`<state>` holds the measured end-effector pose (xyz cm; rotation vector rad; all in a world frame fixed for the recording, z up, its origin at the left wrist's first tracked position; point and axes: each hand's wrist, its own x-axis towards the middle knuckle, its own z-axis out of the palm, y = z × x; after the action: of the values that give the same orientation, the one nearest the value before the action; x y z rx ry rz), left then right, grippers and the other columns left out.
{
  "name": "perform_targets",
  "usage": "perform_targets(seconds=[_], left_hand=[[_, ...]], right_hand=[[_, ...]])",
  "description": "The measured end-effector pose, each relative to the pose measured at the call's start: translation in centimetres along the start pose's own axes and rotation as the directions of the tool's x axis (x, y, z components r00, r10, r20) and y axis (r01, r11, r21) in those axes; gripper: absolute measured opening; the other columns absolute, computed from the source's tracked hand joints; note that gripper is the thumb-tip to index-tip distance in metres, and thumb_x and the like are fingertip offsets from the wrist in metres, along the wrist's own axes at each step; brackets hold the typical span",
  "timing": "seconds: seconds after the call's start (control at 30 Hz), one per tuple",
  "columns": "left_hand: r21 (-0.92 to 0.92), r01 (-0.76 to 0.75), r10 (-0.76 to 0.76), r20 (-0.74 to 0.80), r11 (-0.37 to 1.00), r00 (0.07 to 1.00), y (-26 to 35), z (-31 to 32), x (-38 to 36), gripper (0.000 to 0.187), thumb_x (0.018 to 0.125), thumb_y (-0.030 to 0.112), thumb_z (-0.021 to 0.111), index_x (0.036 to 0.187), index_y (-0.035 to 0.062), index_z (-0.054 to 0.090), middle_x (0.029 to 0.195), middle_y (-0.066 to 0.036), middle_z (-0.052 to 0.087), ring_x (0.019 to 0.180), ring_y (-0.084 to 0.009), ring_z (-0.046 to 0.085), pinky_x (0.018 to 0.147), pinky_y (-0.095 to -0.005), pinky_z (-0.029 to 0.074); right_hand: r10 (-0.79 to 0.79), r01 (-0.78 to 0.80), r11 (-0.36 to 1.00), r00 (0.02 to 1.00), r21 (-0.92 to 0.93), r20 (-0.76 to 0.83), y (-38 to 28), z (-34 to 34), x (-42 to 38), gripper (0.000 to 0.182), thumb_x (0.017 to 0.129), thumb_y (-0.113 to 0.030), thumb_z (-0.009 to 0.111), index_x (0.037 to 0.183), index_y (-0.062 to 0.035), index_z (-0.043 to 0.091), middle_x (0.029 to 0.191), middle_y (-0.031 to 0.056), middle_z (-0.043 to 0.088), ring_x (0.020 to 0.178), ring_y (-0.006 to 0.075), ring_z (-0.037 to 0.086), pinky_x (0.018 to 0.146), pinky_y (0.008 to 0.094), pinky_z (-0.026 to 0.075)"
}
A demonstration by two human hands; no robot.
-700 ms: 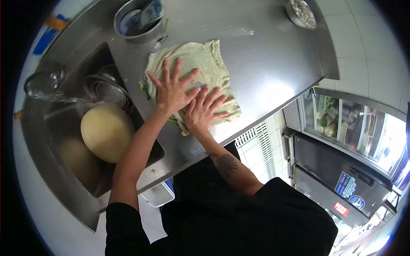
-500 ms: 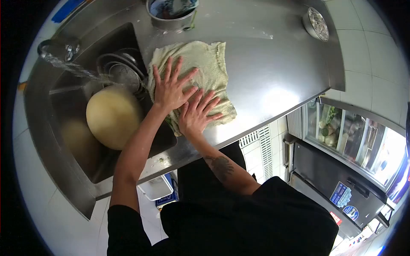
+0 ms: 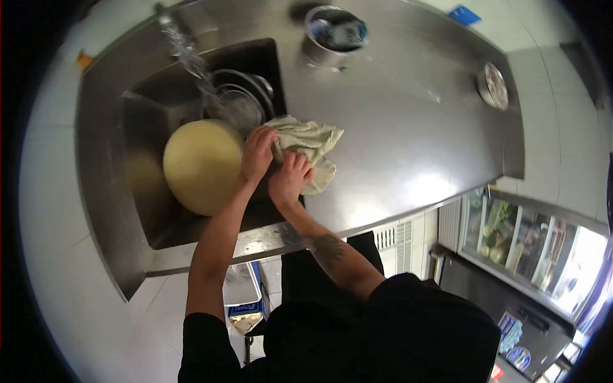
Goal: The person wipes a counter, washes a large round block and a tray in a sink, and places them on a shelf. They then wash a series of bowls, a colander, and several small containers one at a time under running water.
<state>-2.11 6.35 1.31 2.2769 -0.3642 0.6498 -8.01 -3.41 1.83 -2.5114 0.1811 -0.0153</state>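
Observation:
A pale, damp-looking cloth lies bunched on the steel counter at the sink's right edge. My left hand has its fingers closed on the cloth's left side, over the sink edge. Just right of it and nearer my body, my right hand grips the cloth's front part with curled fingers. A round yellowish board or lid rests in the sink, left of my left hand. Several metal bowls are stacked behind it under running water.
The steel sink has a running faucet at its back. On the counter stand a metal pot with something dark and blue inside and a small bowl at far right. A glass-fronted fridge stands at right.
Both hands went from lying flat on the spread cloth to gripping it. The cloth is now bunched up and pulled towards the sink. The camera view has shifted.

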Motion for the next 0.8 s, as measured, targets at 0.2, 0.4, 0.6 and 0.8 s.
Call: perform_targets(seconds=[0.2,0.4,0.6,0.8], left_hand=[[-0.141,0.451,-0.473,-0.218,0.881,0.854,-6.3,-8.5,5.8,0.016,0.086,0.006,0.057,0.101,0.0026,0.061,0.093,-0.015,0.064,0.083,-0.0332,0.061,0.074,-0.0399,0.048],[-0.273,0.579,-0.632,-0.187,0.769,0.752,-21.4,-8.3,5.3,0.031,0.085,0.012,0.060,0.115,0.0047,0.059,0.103,-0.014,0.065,0.093,-0.0285,0.063,0.081,-0.0360,0.048],[-0.364,0.475,-0.543,-0.111,0.802,0.832,-20.5,-7.1,4.9,0.038,0.082,0.014,0.062,0.119,0.0066,0.057,0.106,-0.012,0.065,0.101,-0.0308,0.060,0.087,-0.0364,0.046],[0.001,0.570,-0.570,-0.003,0.822,0.822,-15.5,-13.2,9.9,0.031,0.085,0.028,0.055,0.107,0.0079,0.063,0.094,-0.021,0.065,0.089,-0.0396,0.063,0.078,-0.0451,0.049]], right_hand=[[-0.427,0.412,0.828,0.903,0.381,-0.050,-8.2,2.9,13.0,0.027,0.074,-0.005,0.066,0.098,0.0018,0.055,0.085,0.0150,0.058,0.080,0.0294,0.057,0.073,0.0397,0.045],[-0.557,0.171,0.708,0.732,0.685,0.392,-19.1,5.9,22.6,0.031,0.077,-0.022,0.074,0.090,0.0044,0.062,0.077,0.0093,0.063,0.069,0.0146,0.058,0.061,0.0344,0.047],[-0.311,-0.035,0.857,0.761,0.514,0.570,-23.6,5.0,22.9,0.035,0.079,-0.027,0.072,0.091,0.0051,0.065,0.073,0.0095,0.063,0.065,0.0166,0.058,0.060,0.0361,0.048],[-0.550,0.502,0.833,0.705,0.234,0.448,-21.0,3.6,24.2,0.049,0.079,-0.030,0.072,0.111,0.0042,0.056,0.113,0.0233,0.055,0.100,0.0286,0.056,0.085,0.0434,0.046]])
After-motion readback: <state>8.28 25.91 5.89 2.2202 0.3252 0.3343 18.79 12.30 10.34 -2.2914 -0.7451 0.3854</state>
